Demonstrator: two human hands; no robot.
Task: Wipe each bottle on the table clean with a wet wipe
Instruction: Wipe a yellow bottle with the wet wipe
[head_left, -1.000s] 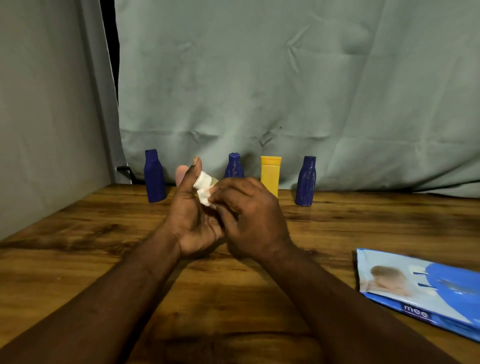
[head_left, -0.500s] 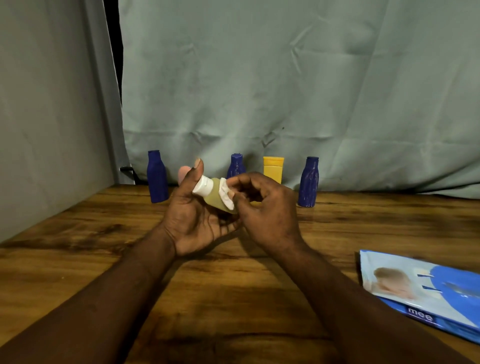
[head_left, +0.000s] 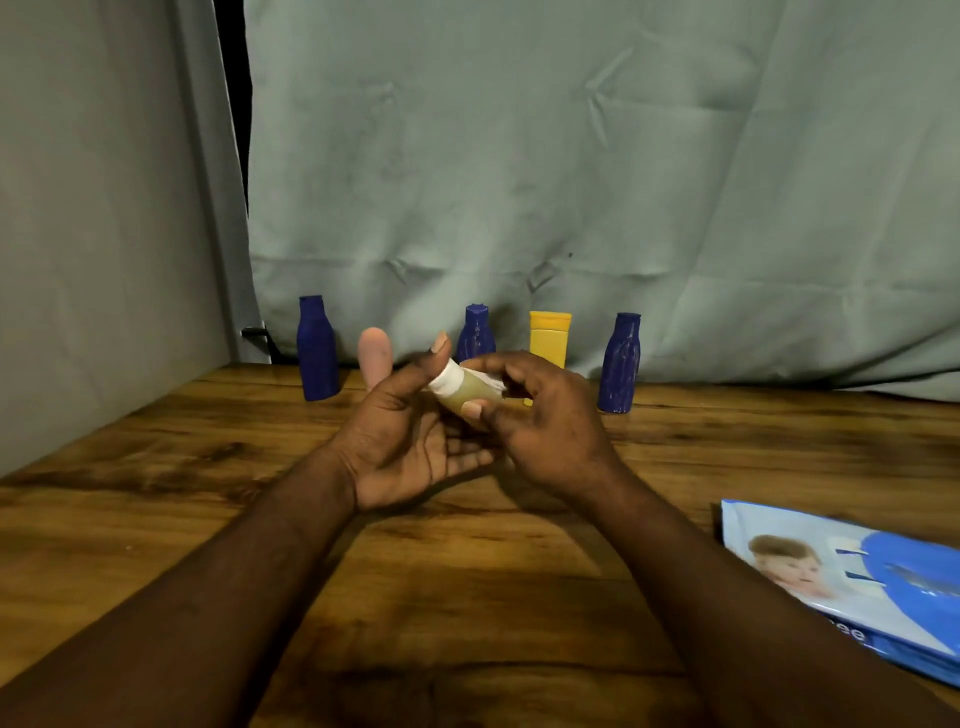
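A wrinkled grey-green cloth (head_left: 571, 182) hung behind the wooden table (head_left: 156, 519), whose far edge met it and whose left side ran against a plain wall. A blue pack of wipes (head_left: 857, 582) lay at the near right, well apart from the hands. Along the far edge stood a left blue bottle (head_left: 317, 358), a pink bottle (head_left: 374, 356), a middle blue bottle (head_left: 477, 332), a yellow bottle (head_left: 549, 340) and a right blue bottle (head_left: 618, 364), all upright. The left hand (head_left: 410, 447), palm up, cradled a small bottle (head_left: 462, 402) above the table's middle, thumb set against its white cap (head_left: 447, 379). The right hand (head_left: 550, 421) curled over the body, fingers pinching a wet wipe (head_left: 488, 382) against it. The small bottle looked light and stiff, probably slick once damp, so holding it at the capped end while rubbing the body seemed sound. Bare wood lay wide on the near side, and the standing row close behind the hands was the likeliest thing to knock.
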